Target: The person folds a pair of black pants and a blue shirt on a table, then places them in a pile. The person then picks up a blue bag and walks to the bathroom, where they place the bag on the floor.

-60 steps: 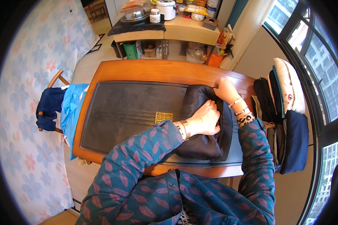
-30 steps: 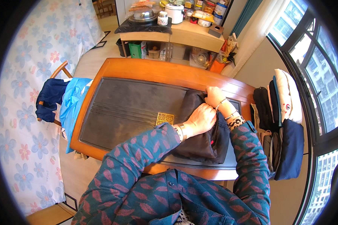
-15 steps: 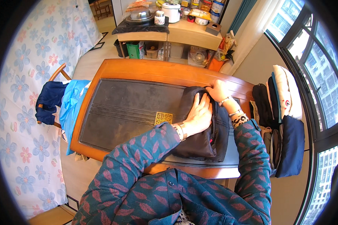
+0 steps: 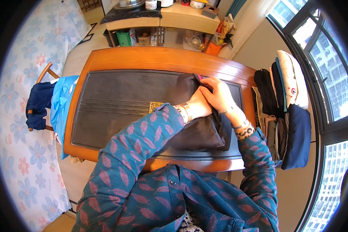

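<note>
Nearest, the person's two forearms in teal sleeves with a red leaf pattern come in from the lower edge and meet over a dark folded garment on the right half of the table. That garment lies on the table's black inset top, its near edge close to the table's near rim and its far corner reaching toward the far right of the inset.

The left hand rests flat on the middle of the garment, partly hidden under the right hand; its fingers look pressed down on the cloth, though how far they curl cannot be told. A watch band shows on that wrist. The right hand sits just beyond and over it, at the garment's far corner, fingers bent and pinching the cloth's edge, where a thin red strip shows. Patterned bracelets ring the right wrist.

Left of the table, a chair carries blue cloths draped over it, touching the table's left edge. To the right, just beside the table, a row of folded clothes in black, white, grey and navy stands along the window.

Farther off, beyond the table's far rim, a low wooden shelf holds pots, jars and boxes, with a green container underneath.
</note>
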Tool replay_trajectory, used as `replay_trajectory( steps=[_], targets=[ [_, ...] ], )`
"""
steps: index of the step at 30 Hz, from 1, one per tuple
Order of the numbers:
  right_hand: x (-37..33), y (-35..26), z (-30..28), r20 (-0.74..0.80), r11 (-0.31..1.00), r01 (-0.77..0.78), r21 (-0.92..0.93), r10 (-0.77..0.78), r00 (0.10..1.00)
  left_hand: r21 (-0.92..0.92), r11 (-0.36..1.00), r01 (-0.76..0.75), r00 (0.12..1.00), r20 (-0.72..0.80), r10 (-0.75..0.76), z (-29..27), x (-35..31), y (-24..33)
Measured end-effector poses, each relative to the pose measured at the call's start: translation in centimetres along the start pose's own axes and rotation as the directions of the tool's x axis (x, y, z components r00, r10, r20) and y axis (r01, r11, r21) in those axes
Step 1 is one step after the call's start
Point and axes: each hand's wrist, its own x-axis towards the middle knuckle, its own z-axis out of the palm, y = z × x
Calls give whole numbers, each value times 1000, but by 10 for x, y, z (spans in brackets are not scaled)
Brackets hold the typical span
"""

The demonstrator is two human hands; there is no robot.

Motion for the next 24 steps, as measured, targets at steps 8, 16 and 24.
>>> replay_trajectory(
  steps=[8,16,24],
  targets=[
    [-106,-24,-21,-64,924,-201,325,234,970,-344,885,-314,924,-324,202,-12,9,0],
    [-118,-19,23,-175,794,-449,411,552,815,81,993,-89,973,-206,104,-11,2,-7],
    [-109,5,39,-173,849,-424,316,491,854,-191,981,-17,995,-100,-2,-47,-6,2]
  ],
)
